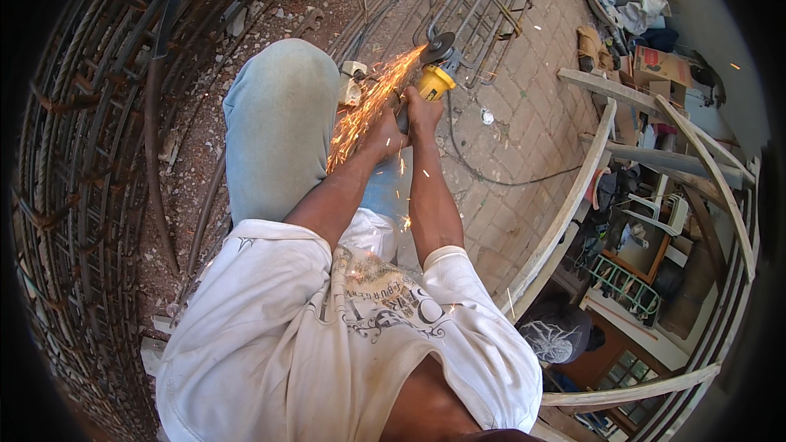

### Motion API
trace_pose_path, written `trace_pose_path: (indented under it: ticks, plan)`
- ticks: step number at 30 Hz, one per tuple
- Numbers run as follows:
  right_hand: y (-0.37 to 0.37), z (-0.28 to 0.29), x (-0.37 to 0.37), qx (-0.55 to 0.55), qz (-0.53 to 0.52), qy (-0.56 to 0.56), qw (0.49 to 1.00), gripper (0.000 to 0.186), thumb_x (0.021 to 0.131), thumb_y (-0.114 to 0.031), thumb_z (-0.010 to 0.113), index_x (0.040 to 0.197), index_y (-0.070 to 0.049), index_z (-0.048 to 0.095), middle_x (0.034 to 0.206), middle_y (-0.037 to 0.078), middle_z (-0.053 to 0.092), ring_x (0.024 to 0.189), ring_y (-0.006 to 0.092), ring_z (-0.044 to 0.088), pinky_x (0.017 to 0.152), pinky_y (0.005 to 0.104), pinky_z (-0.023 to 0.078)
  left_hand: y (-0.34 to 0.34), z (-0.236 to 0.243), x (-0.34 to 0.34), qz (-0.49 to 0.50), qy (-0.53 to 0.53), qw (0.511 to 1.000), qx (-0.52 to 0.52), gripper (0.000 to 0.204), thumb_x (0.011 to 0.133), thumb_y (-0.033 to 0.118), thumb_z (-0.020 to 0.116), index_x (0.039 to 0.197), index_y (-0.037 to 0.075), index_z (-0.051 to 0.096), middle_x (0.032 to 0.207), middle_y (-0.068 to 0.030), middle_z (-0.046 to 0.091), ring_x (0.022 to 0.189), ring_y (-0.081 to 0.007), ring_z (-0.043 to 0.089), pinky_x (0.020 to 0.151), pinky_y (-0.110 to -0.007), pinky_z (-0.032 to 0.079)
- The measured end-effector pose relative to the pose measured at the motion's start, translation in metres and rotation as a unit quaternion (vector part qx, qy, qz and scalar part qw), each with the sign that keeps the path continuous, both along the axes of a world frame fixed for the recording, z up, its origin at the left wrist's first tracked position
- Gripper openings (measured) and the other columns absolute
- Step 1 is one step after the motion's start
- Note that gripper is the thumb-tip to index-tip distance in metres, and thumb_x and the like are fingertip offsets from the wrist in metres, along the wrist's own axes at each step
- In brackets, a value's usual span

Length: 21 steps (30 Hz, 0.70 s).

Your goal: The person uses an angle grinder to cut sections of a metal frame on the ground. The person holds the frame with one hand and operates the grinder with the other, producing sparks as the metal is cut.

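Note:
My right hand (424,112) is closed round the body of a yellow angle grinder (436,82), whose dark disc (437,48) sits at the top end. A dense stream of orange sparks (364,110) sprays from near the disc down and leftward. My left hand (385,133) is closed just below and left of my right one, on a dark object I cannot make out, partly masked by the sparks. A pale block (352,82) lies behind the sparks, beside my bent knee (280,94). A black cable (483,176) runs from near the grinder across the pavers.
Bundled rusty rebar (82,196) fills the left side. Steel rod frames (483,8) lie ahead on brick pavers (524,115). Curved timber strips (594,160) line the right, with piled household clutter, cardboard boxes (659,67) and a wall (708,16) beyond.

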State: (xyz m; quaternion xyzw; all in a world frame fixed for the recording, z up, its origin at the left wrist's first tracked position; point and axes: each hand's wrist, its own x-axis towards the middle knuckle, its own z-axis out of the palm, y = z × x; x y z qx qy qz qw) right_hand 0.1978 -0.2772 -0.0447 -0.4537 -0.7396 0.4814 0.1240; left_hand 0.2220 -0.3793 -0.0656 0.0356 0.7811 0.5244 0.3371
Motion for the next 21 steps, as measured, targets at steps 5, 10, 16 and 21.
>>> trace_pose_path:
  ticks: [5, 10, 16, 21]
  plan:
    - [0.001, -0.004, 0.002, -0.004, -0.001, 0.023, 1.0, 0.037, 0.069, -0.019, 0.076, 0.097, 0.0, 0.061, 0.083, 0.01, 0.067, 0.071, 0.0208, 0.065, 0.067, 0.0353, 0.051, -0.007, 0.013, -0.007, -0.024, -0.064, 0.996, 0.055, 0.09, 0.059, 0.032, 0.086, 0.131, -0.003, 0.046, 0.124, -0.026, 0.061, 0.117, -0.0388, 0.06, 0.096, -0.045, 0.048]
    - [0.0, 0.0, 0.0, -0.004, 0.006, 0.024, 1.0, 0.032, 0.07, -0.018, 0.075, 0.093, 0.0, 0.062, 0.08, 0.009, 0.067, 0.067, 0.0185, 0.064, 0.063, 0.0338, 0.05, -0.006, 0.022, -0.007, -0.009, -0.054, 0.998, -0.01, 0.087, 0.059, 0.033, 0.087, 0.128, -0.003, 0.048, 0.123, -0.0259, 0.062, 0.117, -0.039, 0.06, 0.097, -0.045, 0.048]
    - [-0.004, 0.012, -0.003, 0.006, -0.001, -0.005, 1.0, 0.027, 0.069, -0.017, 0.074, 0.087, -0.001, 0.062, 0.076, 0.008, 0.066, 0.065, 0.0183, 0.063, 0.06, 0.0345, 0.049, -0.001, 0.011, -0.005, -0.001, -0.052, 0.997, 0.049, 0.1, 0.055, 0.04, 0.091, 0.131, -0.007, 0.046, 0.127, -0.0245, 0.059, 0.119, -0.0349, 0.059, 0.098, -0.042, 0.047]
    - [-0.005, 0.016, -0.004, -0.007, -0.004, 0.005, 1.0, 0.025, 0.068, -0.017, 0.074, 0.084, -0.002, 0.061, 0.075, 0.007, 0.065, 0.063, 0.0183, 0.061, 0.059, 0.0343, 0.048, -0.005, 0.023, -0.01, -0.028, -0.055, 0.998, -0.017, 0.086, 0.058, 0.036, 0.086, 0.123, -0.007, 0.049, 0.119, -0.0282, 0.062, 0.113, -0.0393, 0.062, 0.095, -0.045, 0.049]
